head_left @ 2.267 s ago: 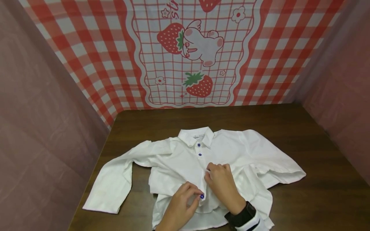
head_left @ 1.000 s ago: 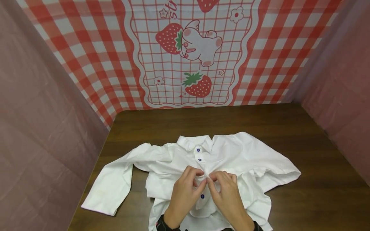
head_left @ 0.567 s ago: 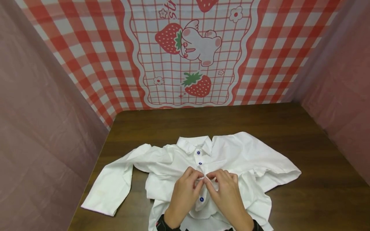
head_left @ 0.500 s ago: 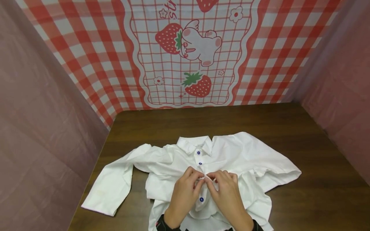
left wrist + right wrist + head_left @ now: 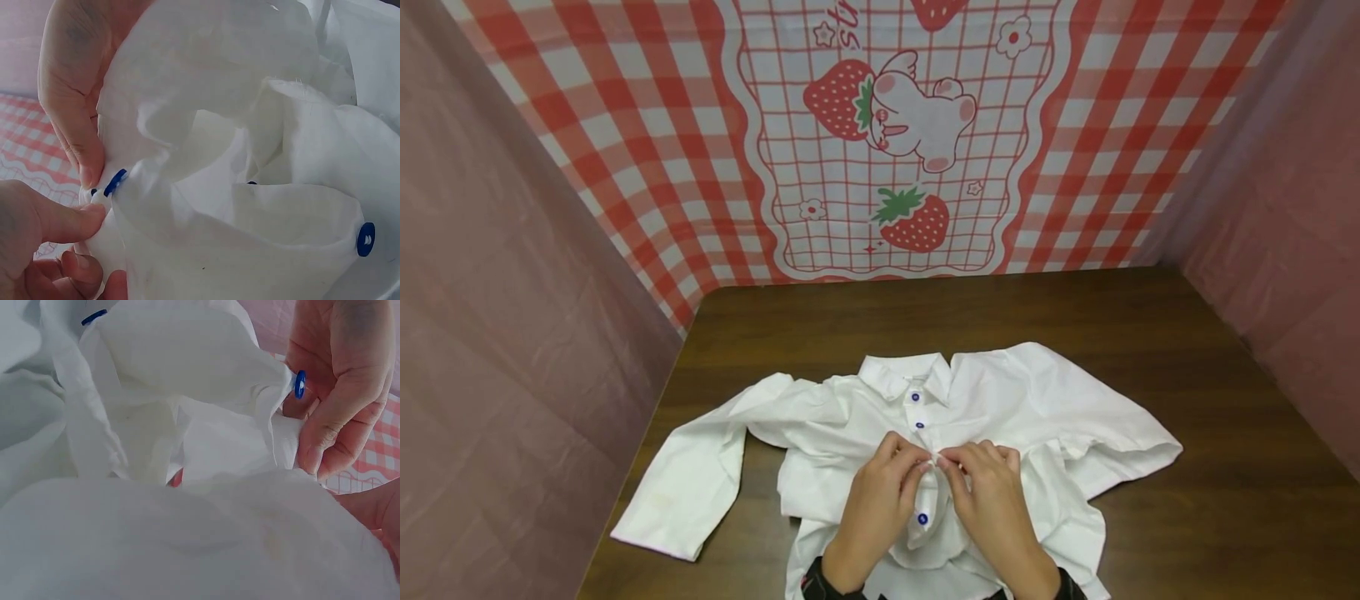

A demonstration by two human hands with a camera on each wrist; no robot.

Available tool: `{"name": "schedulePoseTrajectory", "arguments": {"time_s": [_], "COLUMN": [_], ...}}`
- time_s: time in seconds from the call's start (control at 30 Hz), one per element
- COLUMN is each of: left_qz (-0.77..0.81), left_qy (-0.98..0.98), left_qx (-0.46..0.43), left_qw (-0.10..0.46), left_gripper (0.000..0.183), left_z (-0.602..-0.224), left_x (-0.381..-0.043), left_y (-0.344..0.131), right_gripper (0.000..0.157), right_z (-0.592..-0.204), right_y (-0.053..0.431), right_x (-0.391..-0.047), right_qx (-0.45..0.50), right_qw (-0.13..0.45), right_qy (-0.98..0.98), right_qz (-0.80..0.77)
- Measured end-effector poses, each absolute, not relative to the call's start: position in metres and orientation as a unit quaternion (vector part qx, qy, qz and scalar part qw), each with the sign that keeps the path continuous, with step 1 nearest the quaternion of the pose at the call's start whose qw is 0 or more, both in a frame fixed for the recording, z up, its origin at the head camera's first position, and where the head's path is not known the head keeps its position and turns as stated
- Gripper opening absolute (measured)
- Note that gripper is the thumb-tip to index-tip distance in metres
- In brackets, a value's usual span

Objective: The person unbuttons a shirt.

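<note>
A white long-sleeved shirt (image 5: pixel 992 392) with blue buttons lies spread with its collar pointing away from me. My left hand (image 5: pixel 877 500) and right hand (image 5: pixel 992 500) meet at mid-placket. In the left wrist view, the left hand (image 5: pixel 37 231) pinches the placket edge from below, beside a blue button (image 5: pixel 115 181); the right hand (image 5: pixel 78 81) reaches down from above to the same edge. The right wrist view shows the left hand (image 5: pixel 344 381) gripping the cloth near a button (image 5: pixel 300 384), while cloth partly hides the right hand (image 5: pixel 378 509). A lower button (image 5: pixel 922 518) sits between the wrists.
The shirt lies on a dark brown wooden table (image 5: pixel 760 321). Behind it hangs a red-and-white checked cloth (image 5: pixel 662 150) with strawberry prints. Pink curtains (image 5: pixel 497 292) close off both sides. One sleeve (image 5: pixel 688 483) stretches out to the left.
The left hand has moved up from the lower button to meet the right hand at mid-placket. The collar has shifted slightly toward me. In the last half second the fingers have barely moved.
</note>
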State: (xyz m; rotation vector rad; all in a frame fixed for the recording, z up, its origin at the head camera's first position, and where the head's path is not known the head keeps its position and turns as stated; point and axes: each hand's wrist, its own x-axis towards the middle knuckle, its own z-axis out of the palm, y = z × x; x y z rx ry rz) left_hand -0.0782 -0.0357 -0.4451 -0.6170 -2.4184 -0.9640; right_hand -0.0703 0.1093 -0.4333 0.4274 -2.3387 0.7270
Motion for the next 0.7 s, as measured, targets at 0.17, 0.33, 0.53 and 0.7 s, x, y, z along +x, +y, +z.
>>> {"name": "schedulePoseTrajectory", "arguments": {"time_s": [0.17,0.33,0.53,0.7], "left_qz": [-0.356,-0.36,-0.375,-0.416], "left_qy": [-0.875,-0.872,-0.865,-0.841], "left_qx": [-0.232,-0.237,-0.244,-0.266], "left_qw": [0.233,0.234,0.228,0.223], "left_gripper": [0.006,0.007,0.006,0.004], "left_z": [-0.4469,-0.4478,-0.4483,-0.4471], "left_x": [-0.0786,-0.0785,-0.0782,-0.0772], "left_y": [-0.037,-0.0381,-0.0389,-0.0391], "right_gripper": [0.006,0.006,0.006,0.008], "right_z": [-0.4339,-0.4342,-0.4353,-0.4381], "right_y": [0.1094,0.1091,0.109,0.1155], "right_x": [-0.0713,-0.0715,-0.0723,-0.0757], "right_qx": [0.159,0.153,0.142,0.107], "right_qw": [0.318,0.315,0.318,0.317], "right_qy": [-0.892,-0.894,-0.896,-0.904], "right_qz": [0.281,0.281,0.276,0.264]}}
